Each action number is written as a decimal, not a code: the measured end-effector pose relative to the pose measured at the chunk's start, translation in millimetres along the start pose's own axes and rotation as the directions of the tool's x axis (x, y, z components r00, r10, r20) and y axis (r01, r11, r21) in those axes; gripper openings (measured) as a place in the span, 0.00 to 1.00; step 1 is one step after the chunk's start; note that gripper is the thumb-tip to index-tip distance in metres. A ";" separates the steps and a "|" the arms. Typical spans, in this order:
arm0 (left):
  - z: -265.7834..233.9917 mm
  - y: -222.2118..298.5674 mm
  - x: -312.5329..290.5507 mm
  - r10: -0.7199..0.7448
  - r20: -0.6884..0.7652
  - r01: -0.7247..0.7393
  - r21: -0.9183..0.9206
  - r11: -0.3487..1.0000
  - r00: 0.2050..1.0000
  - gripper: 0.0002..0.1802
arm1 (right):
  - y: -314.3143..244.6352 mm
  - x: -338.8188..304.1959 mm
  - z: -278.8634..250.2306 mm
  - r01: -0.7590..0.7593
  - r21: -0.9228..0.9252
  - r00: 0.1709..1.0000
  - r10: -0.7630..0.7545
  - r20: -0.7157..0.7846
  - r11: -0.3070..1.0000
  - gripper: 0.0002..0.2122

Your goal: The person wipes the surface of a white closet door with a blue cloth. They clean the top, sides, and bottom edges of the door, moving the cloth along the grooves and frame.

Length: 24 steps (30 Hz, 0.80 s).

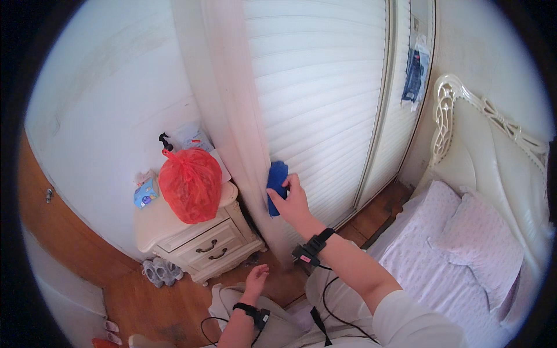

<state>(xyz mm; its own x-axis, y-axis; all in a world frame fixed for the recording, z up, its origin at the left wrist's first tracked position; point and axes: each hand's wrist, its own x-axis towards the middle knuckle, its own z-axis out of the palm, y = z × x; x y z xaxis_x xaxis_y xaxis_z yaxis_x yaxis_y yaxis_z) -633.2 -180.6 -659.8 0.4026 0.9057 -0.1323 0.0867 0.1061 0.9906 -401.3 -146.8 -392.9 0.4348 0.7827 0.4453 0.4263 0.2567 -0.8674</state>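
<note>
My right hand is closed on a folded blue cloth, thumb on one side and fingers on the other. The cloth lies against the left edge of the white slatted wardrobe door, beside the pale upright frame. Low in front of my body, my left hand hangs with loosely bent fingers, holding nothing. Each wrist wears a black strap with a small device and a cable.
A cream nightstand at left carries a tied red plastic bag, a blue packet and a black pump-top bottle. Grey slippers sit beside it. At right stands a bed with pillows and an ornate headboard.
</note>
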 end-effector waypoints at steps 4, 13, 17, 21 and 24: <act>12.6 8.3 6.1 -0.041 0.029 0.040 0.049 0.998 0.999 0.17 | 95.1 -26.5 14.0 0.073 0.144 0.992 -0.057 -0.113 0.987 0.19; 5.2 -1.9 0.3 0.011 0.060 -0.016 0.085 0.996 0.998 0.16 | 146.1 -66.9 3.5 -0.178 -0.098 0.936 0.199 0.291 0.979 0.22; -1.2 -10.7 3.5 0.041 0.046 -0.047 0.145 0.988 0.998 0.16 | 122.9 -54.4 2.2 -0.159 -0.088 0.944 0.177 0.277 0.983 0.21; 6.3 0.0 -0.7 -0.002 0.046 -0.004 0.130 0.992 0.999 0.15 | 53.6 -23.8 -8.5 -0.111 0.056 0.974 0.098 0.203 0.992 0.20; 3.9 -0.6 0.4 0.008 0.078 -0.018 0.123 0.992 0.997 0.15 | 0.4 12.6 -8.4 0.136 0.107 0.987 -0.144 0.067 0.985 0.20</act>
<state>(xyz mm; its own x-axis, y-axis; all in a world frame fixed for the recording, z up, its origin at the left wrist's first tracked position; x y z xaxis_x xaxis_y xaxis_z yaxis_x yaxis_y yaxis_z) -629.5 -181.9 -660.6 0.4734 0.8717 -0.1265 0.1911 0.0385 0.9808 -389.0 -141.6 -385.8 0.3148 0.7738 0.5496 0.3941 0.4202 -0.8174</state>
